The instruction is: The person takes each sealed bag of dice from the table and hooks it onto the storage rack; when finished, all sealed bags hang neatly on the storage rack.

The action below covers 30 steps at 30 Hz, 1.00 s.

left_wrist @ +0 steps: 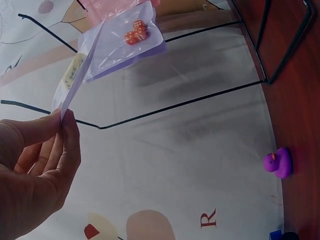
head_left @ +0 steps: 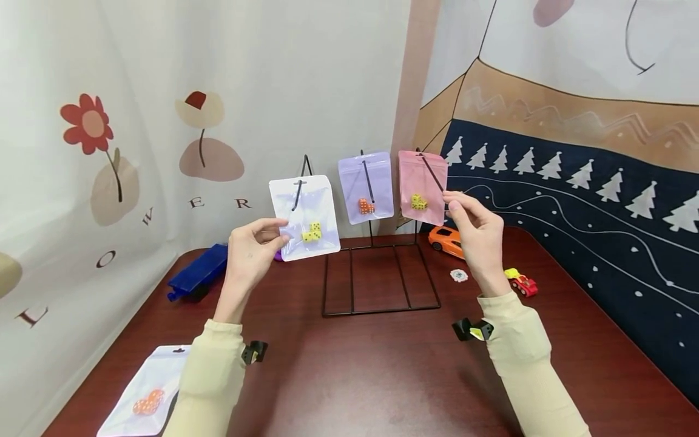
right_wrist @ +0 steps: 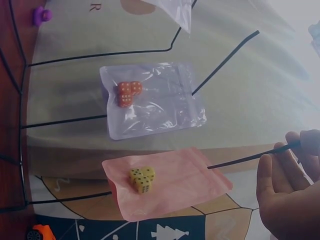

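My left hand point(head_left: 251, 249) pinches the left edge of a white zip pouch point(head_left: 289, 194) with yellow dice point(head_left: 312, 234) inside; a hook of the black wire rack point(head_left: 382, 312) runs through its hang hole. With thumb and fingertips, my right hand point(head_left: 478, 233) holds the end of the rack's right hook point(right_wrist: 240, 161). A pink pouch point(head_left: 408, 176) of yellow dice hangs on that hook. Between the two hangs a lilac pouch point(head_left: 355, 182) with orange dice point(right_wrist: 126, 92) on the middle hook.
Another pouch point(head_left: 143, 373), with orange dice, lies at the table's front left. Farther back on the left are a blue toy trailer point(head_left: 199, 271) and a purple rubber duck point(left_wrist: 280, 163). To the right are an orange toy car point(head_left: 448, 241), a white chip point(head_left: 459, 275) and a small red-and-yellow toy vehicle point(head_left: 523, 283).
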Each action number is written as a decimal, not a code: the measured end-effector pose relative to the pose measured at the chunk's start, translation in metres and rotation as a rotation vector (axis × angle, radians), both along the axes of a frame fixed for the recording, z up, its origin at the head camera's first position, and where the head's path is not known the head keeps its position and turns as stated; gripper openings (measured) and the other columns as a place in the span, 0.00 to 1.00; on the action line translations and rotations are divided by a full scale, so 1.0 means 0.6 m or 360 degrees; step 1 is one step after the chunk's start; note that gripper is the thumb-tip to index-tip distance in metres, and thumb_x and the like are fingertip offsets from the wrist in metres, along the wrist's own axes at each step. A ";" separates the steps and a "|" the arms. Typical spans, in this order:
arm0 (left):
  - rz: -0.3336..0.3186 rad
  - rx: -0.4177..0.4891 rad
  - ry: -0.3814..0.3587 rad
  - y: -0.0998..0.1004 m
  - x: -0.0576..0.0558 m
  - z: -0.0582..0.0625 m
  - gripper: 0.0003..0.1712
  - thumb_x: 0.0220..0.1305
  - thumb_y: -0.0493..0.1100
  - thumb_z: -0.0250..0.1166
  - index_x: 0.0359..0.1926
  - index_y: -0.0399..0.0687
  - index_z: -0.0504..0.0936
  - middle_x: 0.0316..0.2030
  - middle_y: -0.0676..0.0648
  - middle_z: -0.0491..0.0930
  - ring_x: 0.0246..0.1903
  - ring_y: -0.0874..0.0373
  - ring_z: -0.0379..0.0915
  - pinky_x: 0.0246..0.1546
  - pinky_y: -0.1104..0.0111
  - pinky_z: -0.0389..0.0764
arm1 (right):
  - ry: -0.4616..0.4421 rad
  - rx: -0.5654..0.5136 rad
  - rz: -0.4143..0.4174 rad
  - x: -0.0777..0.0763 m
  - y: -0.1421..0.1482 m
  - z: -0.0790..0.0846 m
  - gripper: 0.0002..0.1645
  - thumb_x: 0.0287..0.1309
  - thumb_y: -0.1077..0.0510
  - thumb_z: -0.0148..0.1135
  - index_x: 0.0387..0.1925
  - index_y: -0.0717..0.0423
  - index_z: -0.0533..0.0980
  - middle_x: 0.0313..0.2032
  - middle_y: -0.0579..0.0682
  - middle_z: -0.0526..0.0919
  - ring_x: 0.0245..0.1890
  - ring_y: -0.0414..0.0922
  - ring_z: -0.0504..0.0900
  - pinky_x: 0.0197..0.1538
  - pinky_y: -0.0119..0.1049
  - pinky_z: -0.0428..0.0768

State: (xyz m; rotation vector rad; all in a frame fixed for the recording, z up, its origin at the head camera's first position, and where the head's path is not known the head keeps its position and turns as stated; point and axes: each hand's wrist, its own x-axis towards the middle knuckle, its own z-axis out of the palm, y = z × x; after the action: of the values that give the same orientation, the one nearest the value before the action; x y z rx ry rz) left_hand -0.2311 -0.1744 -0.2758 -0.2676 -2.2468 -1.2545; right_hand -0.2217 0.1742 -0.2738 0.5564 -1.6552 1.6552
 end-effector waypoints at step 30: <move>0.0091 -0.0114 0.0077 0.000 -0.095 0.009 0.12 0.54 0.30 0.69 0.42 0.38 0.86 0.32 0.38 0.84 0.32 0.50 0.82 0.28 0.77 0.74 | -0.0017 0.0036 0.0009 -0.017 0.012 -0.015 0.14 0.65 0.65 0.56 0.48 0.71 0.78 0.49 0.56 0.81 0.46 0.43 0.79 0.52 0.33 0.77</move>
State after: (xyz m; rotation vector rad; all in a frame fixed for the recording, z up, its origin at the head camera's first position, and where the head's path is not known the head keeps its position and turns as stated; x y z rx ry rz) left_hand -0.2884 -0.1744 -0.2707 -0.2561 -2.2452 -1.1278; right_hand -0.2321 0.1816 -0.2830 0.5646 -1.6834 1.6481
